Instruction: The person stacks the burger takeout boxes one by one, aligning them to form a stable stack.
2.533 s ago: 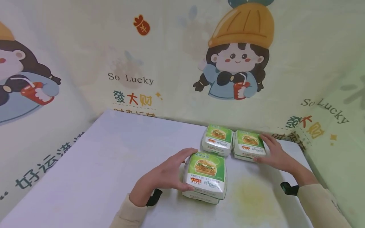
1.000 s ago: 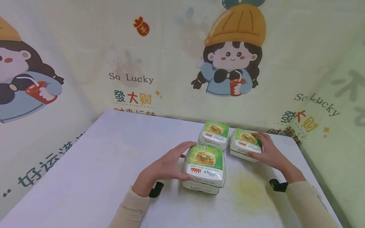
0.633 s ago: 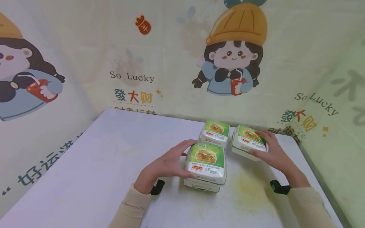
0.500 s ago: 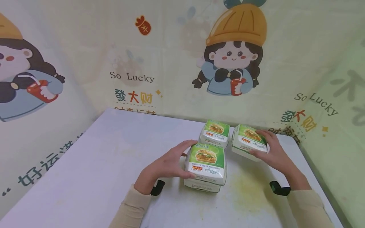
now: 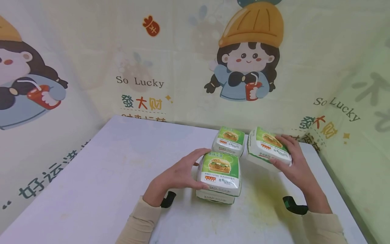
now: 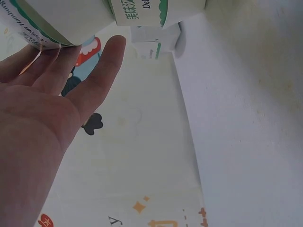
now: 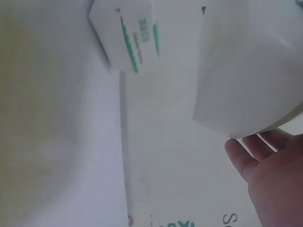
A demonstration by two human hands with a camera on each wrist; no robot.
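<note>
Several green-and-white burger boxes stand toward the table's right side. My left hand point(image 5: 178, 173) holds the upper burger box point(image 5: 218, 176) of a front stack, thumb on the near side and fingers at the back. Beneath it shows the lower box point(image 5: 215, 197). Over on the right, my right hand point(image 5: 299, 166) grips another burger box point(image 5: 268, 145) by its right side. That box is tilted and off the table; the right wrist view shows the fingertips against its white wall point(image 7: 251, 71). A further box point(image 5: 229, 141) sits behind the stack, untouched.
The white table point(image 5: 128, 162) reaches out to the left and has a yellowish stain point(image 5: 266, 200) at the right front. A cartoon-printed cloth point(image 5: 182, 67) hangs close behind the table and along both sides.
My right hand has raised the right-hand box from the table and tilted it, with a slight shift to the right lately. My left hand keeps its hold on the stack's upper box.
</note>
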